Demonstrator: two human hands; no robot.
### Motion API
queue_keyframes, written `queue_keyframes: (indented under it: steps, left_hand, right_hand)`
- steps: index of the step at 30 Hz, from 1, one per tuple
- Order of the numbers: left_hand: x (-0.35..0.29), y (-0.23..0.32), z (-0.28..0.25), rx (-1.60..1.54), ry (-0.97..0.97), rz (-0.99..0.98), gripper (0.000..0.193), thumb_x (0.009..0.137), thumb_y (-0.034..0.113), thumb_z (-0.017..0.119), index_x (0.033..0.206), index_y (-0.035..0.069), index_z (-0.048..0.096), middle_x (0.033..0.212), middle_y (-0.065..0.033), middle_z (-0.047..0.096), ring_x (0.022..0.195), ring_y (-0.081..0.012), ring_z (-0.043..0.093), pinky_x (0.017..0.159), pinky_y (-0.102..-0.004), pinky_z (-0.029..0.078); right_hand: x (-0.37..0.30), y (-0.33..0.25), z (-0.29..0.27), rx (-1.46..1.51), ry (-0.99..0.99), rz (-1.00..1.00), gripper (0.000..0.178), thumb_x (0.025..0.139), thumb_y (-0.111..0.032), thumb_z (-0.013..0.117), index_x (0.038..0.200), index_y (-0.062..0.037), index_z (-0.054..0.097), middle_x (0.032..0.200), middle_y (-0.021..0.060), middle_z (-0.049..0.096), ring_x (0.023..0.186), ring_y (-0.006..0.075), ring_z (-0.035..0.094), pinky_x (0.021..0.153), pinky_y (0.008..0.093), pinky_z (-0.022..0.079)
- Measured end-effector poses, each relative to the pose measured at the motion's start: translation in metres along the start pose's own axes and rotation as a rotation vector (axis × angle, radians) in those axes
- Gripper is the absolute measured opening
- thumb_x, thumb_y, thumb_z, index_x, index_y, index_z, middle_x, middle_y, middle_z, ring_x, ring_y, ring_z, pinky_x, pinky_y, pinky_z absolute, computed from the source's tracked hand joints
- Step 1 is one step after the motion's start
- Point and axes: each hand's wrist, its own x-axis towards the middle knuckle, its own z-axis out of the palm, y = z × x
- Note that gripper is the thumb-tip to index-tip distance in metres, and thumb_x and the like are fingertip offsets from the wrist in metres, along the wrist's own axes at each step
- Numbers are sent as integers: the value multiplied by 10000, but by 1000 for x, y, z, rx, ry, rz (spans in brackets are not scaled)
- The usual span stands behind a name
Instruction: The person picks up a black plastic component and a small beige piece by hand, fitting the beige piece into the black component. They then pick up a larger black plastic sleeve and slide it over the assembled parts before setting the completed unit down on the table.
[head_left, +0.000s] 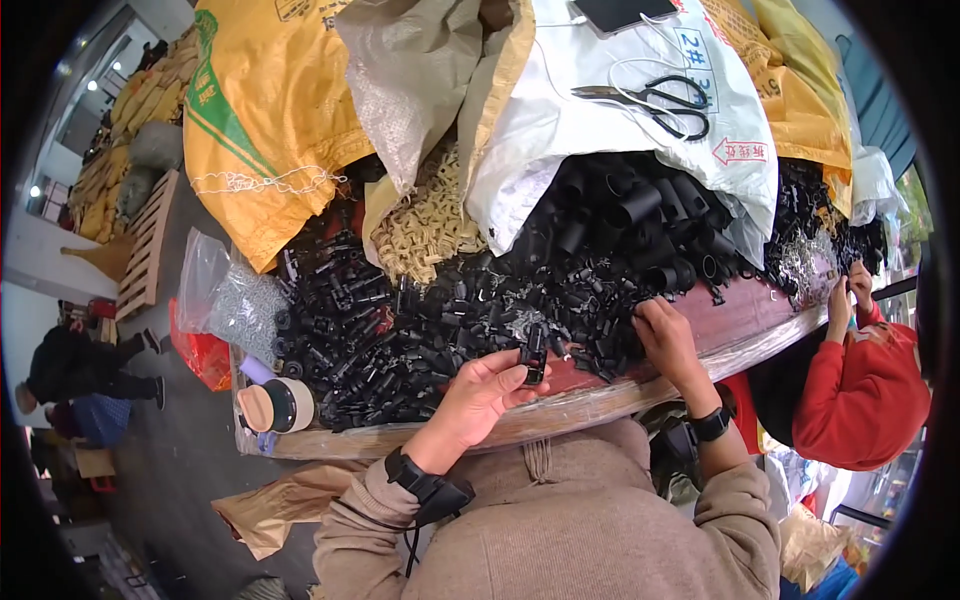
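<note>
Near the table's front edge, my left hand (482,395) pinches a small black plastic part (534,357) between thumb and fingers, held upright. My right hand (668,342) is farther right, its fingertips drawn together at the edge of the heap, and whatever they grip is hidden. Between and beyond both hands spreads a heap of small black plastic parts (420,330). Small shiny metal pieces (525,322) lie among them. Larger black tube-shaped pieces (640,205) spill from a white woven sack (560,110), and beige plastic pieces (425,225) spill from a sack beside it.
Black-handled scissors (655,100) and a phone (625,12) with a white cable lie on the white sack. A lidded cup (290,404) stands at the table's left corner, near a clear bag of grey pieces (245,300). A person in red (865,395) works at the right.
</note>
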Motion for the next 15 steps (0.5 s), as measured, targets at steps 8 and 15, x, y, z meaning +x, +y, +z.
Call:
queue_keyframes:
  steps: [8,15]
  left_hand:
    - [-5,5,-6,67,52,37,271,812,98,544,1042,-42,518,988,-157,575,841,-208,596,699,-251,507]
    - [-31,15,-32,-16,134,125,260,821,91,536,1053,-24,522,979,-117,581,821,-173,589,704,-231,493]
  right_hand:
    - [25,-36,0,18,-24,-69,95,711,-20,571,791,-24,519,693,118,484,609,296,509,526,344,403]
    - [98,-102,57,81,-230,-480,117,712,-77,583,817,-38,547,711,112,498,624,293,523,537,361,422]
